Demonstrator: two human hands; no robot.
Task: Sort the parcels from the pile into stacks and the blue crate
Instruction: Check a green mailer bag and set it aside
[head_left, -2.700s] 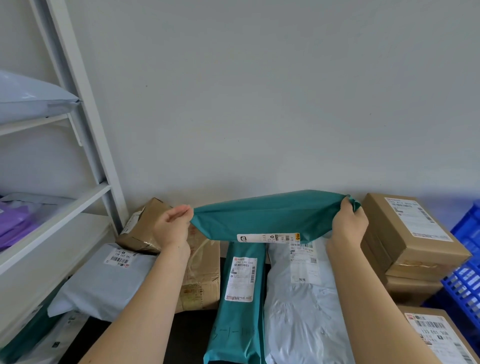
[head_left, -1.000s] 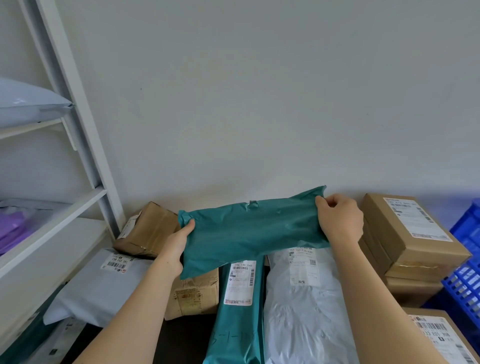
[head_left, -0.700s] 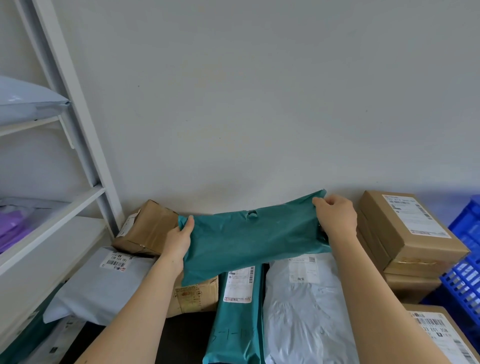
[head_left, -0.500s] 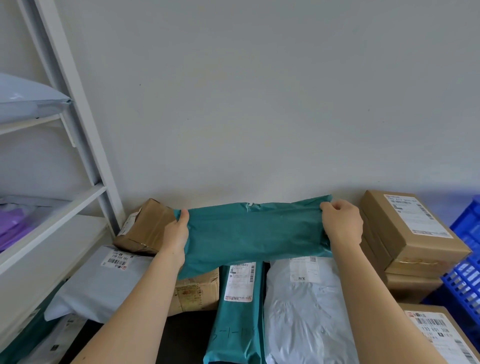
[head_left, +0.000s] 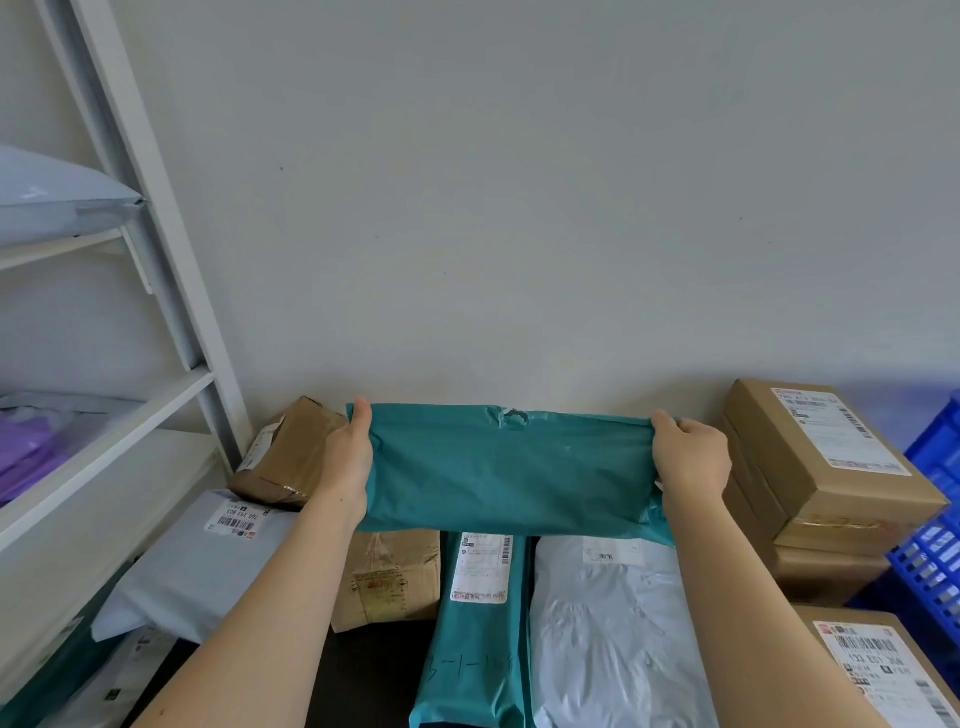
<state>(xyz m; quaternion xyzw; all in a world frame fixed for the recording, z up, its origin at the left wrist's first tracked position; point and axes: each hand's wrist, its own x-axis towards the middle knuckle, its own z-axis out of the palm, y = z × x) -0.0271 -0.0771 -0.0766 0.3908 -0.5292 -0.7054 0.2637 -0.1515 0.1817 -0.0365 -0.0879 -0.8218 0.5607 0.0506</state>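
Observation:
I hold a teal mailer bag (head_left: 509, 470) stretched level above the pile, its plain side toward me. My left hand (head_left: 347, 457) grips its left end and my right hand (head_left: 688, 460) grips its right end. Beneath it lie a second teal mailer (head_left: 475, 639) with a white label, a grey-white mailer (head_left: 613, 639) and a taped brown box (head_left: 387, 579). The blue crate (head_left: 932, 525) shows at the right edge, mostly cut off.
Stacked brown boxes (head_left: 826, 467) stand right of the pile, with another labelled box (head_left: 878, 670) nearer me. A tilted brown box (head_left: 285, 457) and a grey mailer (head_left: 202, 566) lie at the left. White shelving (head_left: 104, 447) holding mailers fills the left side. A wall stands behind.
The teal mailer was turned over so its label no longer faces me. Both hands have pulled it flatter and level, with their grips shifted to its far corners.

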